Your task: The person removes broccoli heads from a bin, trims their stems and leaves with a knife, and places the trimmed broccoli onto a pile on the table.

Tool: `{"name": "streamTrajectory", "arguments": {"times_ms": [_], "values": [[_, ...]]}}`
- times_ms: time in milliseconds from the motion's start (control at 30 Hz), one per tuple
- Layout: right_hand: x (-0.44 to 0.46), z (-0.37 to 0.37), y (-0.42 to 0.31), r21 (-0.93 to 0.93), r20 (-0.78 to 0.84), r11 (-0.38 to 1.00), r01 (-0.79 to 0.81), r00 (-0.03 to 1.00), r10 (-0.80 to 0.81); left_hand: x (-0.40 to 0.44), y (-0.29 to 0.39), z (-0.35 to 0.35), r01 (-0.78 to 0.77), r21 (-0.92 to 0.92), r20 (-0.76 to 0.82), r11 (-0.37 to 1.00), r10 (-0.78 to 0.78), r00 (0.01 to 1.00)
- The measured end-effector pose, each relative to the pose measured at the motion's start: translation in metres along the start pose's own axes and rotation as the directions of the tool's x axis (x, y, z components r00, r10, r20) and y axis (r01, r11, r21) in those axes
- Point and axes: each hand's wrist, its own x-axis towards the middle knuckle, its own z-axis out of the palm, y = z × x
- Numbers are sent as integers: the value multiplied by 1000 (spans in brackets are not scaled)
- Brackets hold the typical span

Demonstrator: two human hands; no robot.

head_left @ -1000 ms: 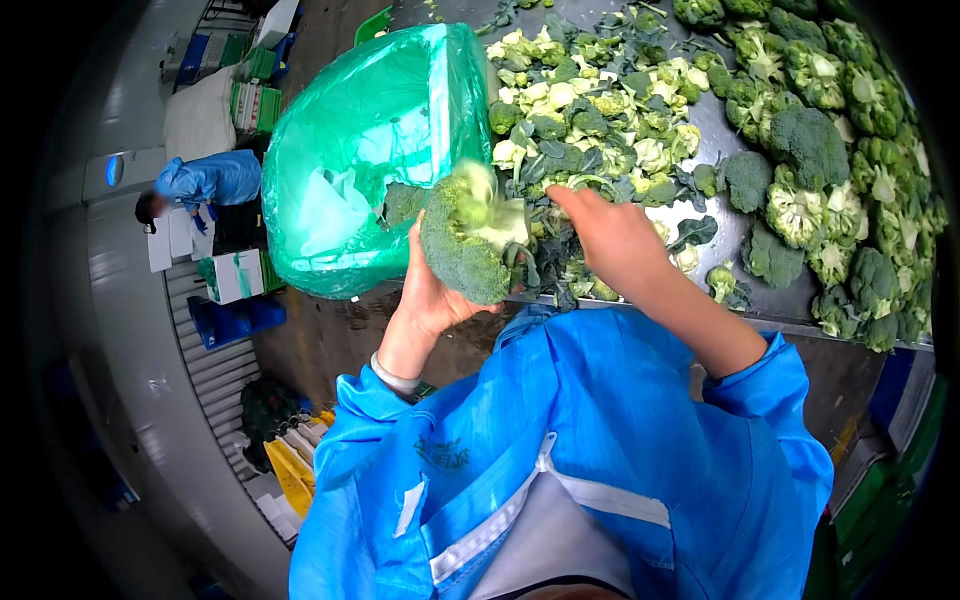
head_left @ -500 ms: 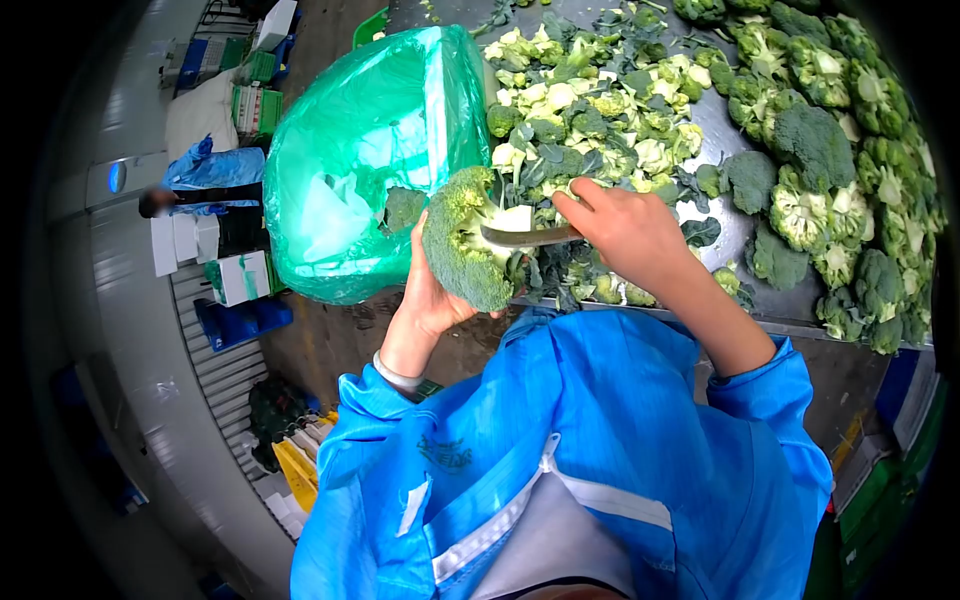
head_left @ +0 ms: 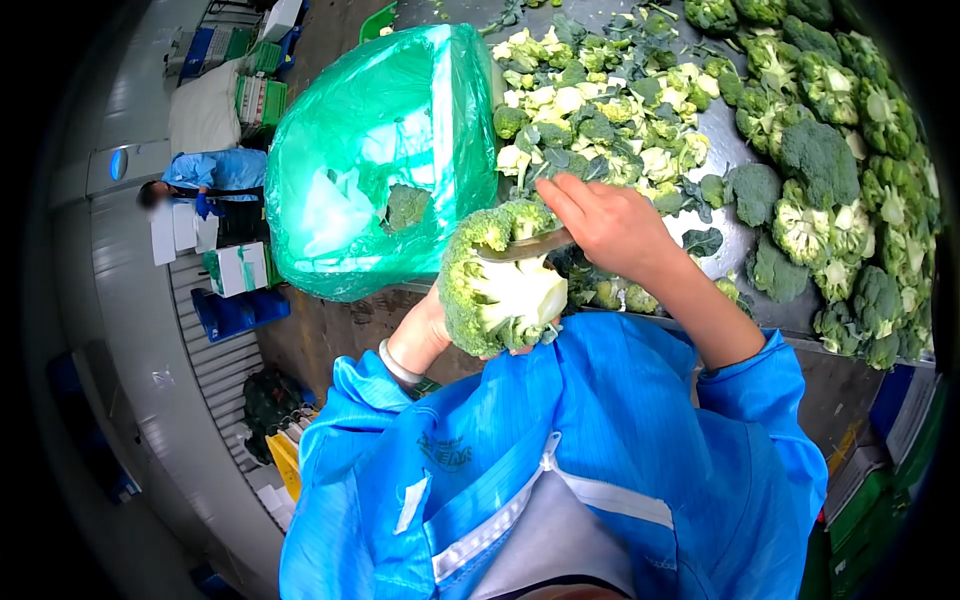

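My left hand (head_left: 428,328) supports a large broccoli head (head_left: 510,295) from beneath, its pale cut stem side turned up towards me and to the right. Most of the left fingers are hidden behind it. In my right hand (head_left: 610,225) is a knife (head_left: 535,244) with a curved metal blade; its handle is covered by the fingers. The blade lies against the upper part of the head, among the florets beside the stalk. Just left of the head stands a bin lined with a green plastic bag (head_left: 300,225), with a broccoli piece (head_left: 406,206) inside.
Trimmed stalks, florets and leaves (head_left: 590,120) cover the near part of the metal table (head_left: 722,150). Whole broccoli heads (head_left: 820,160) are piled on the right. A co-worker in blue (head_left: 215,172) is at the far left near white boxes (head_left: 240,272).
The broccoli head has come lower, nearer my body, and turned so more of its stem side shows. The knife has shifted from the stalk to the florets above it.
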Motion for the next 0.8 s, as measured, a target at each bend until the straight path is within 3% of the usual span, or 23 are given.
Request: {"name": "streamTrajectory", "arguments": {"times_ms": [33, 100, 133, 200, 233, 267, 333, 367, 400, 467, 567, 667, 700, 800], "values": [[1, -1, 1, 15, -2, 1000, -5, 1000, 5, 0, 6, 1, 92, -74, -25, 993, -94, 995], [-1, -2, 1, 47, -3, 999, -19, 1000, 20, 2, 22, 6, 233, -497, -47, 836, -294, 955], [-1, -1, 1, -10, 99, 982, -189, 977, 190, 4, 30, 8, 251, -677, -57, 691, -390, 919], [2, 6, 1, -175, 255, 856, -486, 818, 516, 7, 33, 9, 162, -838, -94, 521, -430, 898], [-4, 11, 24, -192, 294, 828, -527, 774, 561, 10, 36, 11, 102, -893, -120, 439, -449, 885], [-10, 12, 38, -98, 271, 790, -606, 747, 607, 12, 41, 13, 101, -875, -109, 474, -396, 912], [-13, 8, 28, 297, 212, 743, -600, 800, 562, 10, 46, 13, 82, -838, -93, 539, -289, 953], [-14, 5, 19, 581, 231, 587, -564, 806, 544, 10, 48, 7, 94, -883, -105, 460, -390, 915], [-11, 0, 14, 677, 299, 476, -561, 801, 519, 10, 48, -5, 234, -894, 187, 381, -157, 970], [5, -25, -2, 638, 486, 406, -655, 751, 447, 18, 54, -9, 172, -930, 138, 326, -125, 983], [13, -12, -16, 722, 303, 511, -467, 877, 373, 19, 46, -11, 134, -935, 87, 328, -153, 984], [12, -10, -10, 790, 515, 140, -596, 771, 375, 22, 62, -2, 174, -860, 110, 480, -158, 981], [12, 0, -11, 868, 434, 59, -493, 813, 389, 19, 67, -4, 147, -796, 79, 587, -140, 987], [6, -6, -7, 691, 718, -352, -632, 546, 431, 27, 75, 11, -130, -288, -420, 949, -3, 908]]}}
